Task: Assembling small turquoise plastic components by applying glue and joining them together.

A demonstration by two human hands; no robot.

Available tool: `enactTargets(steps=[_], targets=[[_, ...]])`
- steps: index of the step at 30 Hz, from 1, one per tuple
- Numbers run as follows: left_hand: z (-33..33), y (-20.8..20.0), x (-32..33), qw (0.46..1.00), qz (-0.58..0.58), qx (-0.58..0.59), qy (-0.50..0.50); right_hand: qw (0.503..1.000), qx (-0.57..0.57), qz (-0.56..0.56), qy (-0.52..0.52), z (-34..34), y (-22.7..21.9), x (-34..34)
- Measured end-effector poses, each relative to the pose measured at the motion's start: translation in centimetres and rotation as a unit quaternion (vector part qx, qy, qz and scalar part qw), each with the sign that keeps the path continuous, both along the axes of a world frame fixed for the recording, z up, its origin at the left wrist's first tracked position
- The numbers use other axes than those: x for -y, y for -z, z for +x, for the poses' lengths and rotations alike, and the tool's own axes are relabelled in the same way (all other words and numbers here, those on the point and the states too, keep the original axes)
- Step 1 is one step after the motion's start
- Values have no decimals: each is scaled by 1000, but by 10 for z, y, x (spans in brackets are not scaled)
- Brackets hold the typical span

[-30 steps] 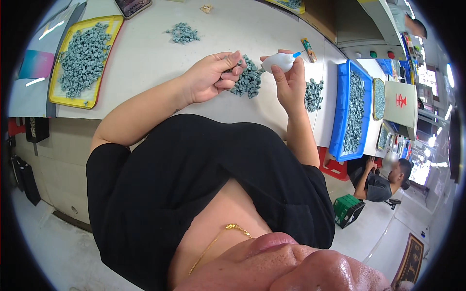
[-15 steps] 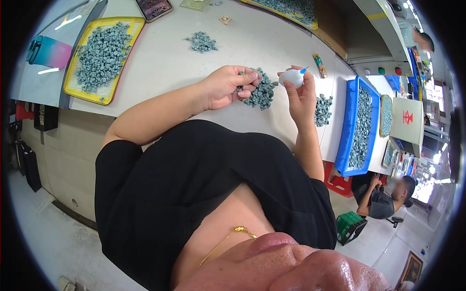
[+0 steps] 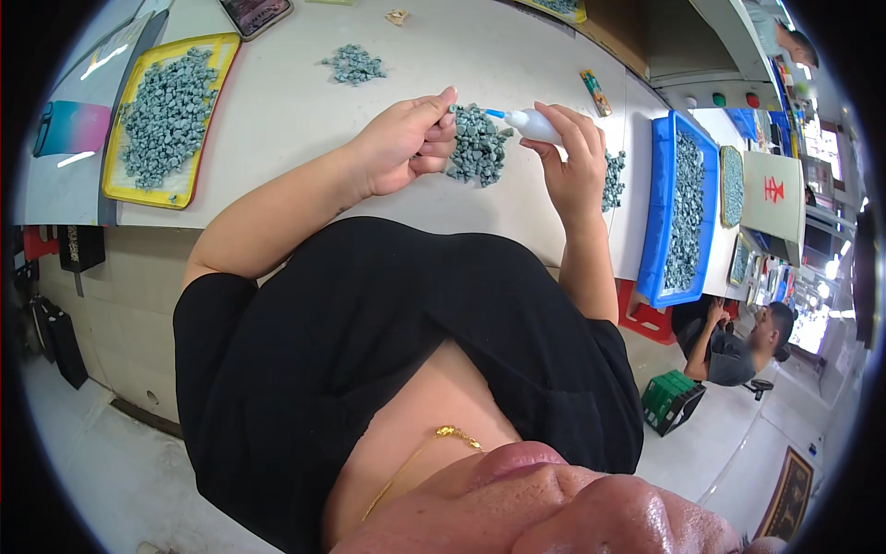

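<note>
My right hand (image 3: pixel 577 157) is wrapped round a white squeeze bottle (image 3: pixel 533 126) with a thin blue nozzle. The nozzle points left, its tip close to the fingertips of my left hand (image 3: pixel 401 146). Thumb and forefinger of that hand are pinched on a small grey-green piece (image 3: pixel 452 109), mostly hidden by the fingers; the other fingers are curled in. Between my hands, on the white table (image 3: pixel 305 125), lies a pile of small grey-green pieces (image 3: pixel 478 152). A second pile (image 3: pixel 613 180) lies just right of my right wrist, and a looser one (image 3: pixel 354 65) farther back.
A yellow tray (image 3: pixel 189 189) of similar pieces stands at the left, beside a blue-pink bottle (image 3: pixel 78 127). At the right is a blue crate (image 3: pixel 657 217) of pieces. A phone (image 3: pixel 257 14) and a small slim packet (image 3: pixel 595 92) lie farther back. A co-worker (image 3: pixel 734 355) sits at the right.
My right hand has tilted the bottle so that its nozzle now points left toward my left hand. My left hand has raised its pinched fingertips to the nozzle. The view has shifted slightly.
</note>
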State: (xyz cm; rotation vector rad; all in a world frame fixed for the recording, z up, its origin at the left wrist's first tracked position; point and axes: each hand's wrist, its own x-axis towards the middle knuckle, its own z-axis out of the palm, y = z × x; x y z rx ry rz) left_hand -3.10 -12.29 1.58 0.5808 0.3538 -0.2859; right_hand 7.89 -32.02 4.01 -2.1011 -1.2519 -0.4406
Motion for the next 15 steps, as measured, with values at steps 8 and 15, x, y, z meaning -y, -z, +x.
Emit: enactTargets(steps=[8,15], targets=[[-2,0,4,999,24,3,21,989,145,-30,11,0,-8,2],[-2,2,4,999,46,18,13,980,192,-48,19,-2,-10,2]])
